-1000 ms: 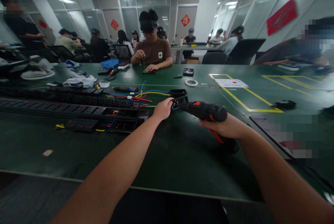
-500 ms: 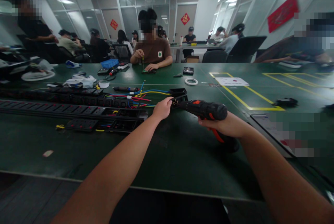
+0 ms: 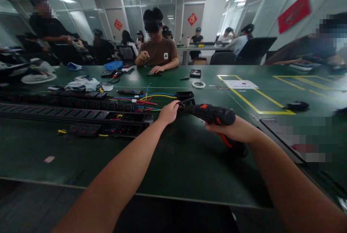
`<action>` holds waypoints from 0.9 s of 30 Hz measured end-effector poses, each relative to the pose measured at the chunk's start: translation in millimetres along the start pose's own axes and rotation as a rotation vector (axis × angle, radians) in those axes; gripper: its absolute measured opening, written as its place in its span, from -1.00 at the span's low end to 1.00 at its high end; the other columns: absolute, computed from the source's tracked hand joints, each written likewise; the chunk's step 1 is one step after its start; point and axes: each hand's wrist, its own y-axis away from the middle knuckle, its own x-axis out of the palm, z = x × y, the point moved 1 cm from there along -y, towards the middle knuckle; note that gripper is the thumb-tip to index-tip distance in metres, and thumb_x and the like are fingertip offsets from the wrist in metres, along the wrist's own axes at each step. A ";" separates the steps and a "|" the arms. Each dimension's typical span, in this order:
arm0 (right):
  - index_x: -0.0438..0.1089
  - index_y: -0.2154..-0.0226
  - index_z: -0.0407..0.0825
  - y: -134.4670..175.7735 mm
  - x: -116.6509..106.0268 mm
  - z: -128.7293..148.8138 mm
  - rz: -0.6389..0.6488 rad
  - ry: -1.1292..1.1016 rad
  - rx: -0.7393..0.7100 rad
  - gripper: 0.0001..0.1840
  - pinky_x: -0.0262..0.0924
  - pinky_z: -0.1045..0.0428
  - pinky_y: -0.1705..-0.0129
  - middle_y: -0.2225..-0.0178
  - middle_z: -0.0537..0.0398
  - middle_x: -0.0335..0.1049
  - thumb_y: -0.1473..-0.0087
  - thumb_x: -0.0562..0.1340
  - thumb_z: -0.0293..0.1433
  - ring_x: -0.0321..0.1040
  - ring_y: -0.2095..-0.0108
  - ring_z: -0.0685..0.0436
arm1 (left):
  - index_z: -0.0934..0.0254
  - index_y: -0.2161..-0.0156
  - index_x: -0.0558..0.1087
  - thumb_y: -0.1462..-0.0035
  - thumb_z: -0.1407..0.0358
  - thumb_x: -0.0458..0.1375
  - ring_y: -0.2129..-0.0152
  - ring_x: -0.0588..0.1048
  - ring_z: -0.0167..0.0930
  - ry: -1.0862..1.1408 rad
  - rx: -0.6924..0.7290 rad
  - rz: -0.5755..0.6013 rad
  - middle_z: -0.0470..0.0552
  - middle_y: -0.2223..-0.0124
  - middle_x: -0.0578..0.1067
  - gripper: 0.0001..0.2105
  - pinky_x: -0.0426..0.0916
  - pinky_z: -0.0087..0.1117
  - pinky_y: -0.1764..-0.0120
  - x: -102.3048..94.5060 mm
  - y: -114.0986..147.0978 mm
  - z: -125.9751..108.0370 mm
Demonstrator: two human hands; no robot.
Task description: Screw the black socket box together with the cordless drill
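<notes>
My right hand [image 3: 225,126] is wrapped round the grip of a black and orange cordless drill [image 3: 214,113], its nose pointing left. The drill's tip reaches a small black plastic housing [image 3: 189,102], and the exact contact point is too small to make out. Closed on the left side of that housing is my left hand [image 3: 170,111], thumb and fingers pinching it. Blue, yellow and red wires [image 3: 146,99] run leftward behind my left hand. Left of it lie long black power strips [image 3: 67,111] with rows of sockets.
Across the green table [image 3: 173,168] a person in a brown shirt [image 3: 162,54] holds a screwdriver over a small part. A white tape roll [image 3: 198,84], a blue basket [image 3: 114,66], a paper sheet [image 3: 240,84] and a tablet-like device [image 3: 282,139] lie around.
My hands and the drill stay almost in place, the drill shifting very slightly left. In the background at left, a standing person has moved right.
</notes>
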 end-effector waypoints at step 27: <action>0.42 0.27 0.03 1.3 0.6 3.3 -0.007 0.021 0.003 -0.67 0.32 -0.06 0.35 0.48 0.18 0.42 0.03 0.39 -0.14 0.40 0.45 -0.16 | 0.13 -0.25 0.47 -0.43 0.24 -0.04 -0.16 0.50 -0.23 -0.013 0.000 -0.006 0.01 -0.22 0.55 -0.60 0.35 -0.26 -0.22 -4.0 3.6 -6.2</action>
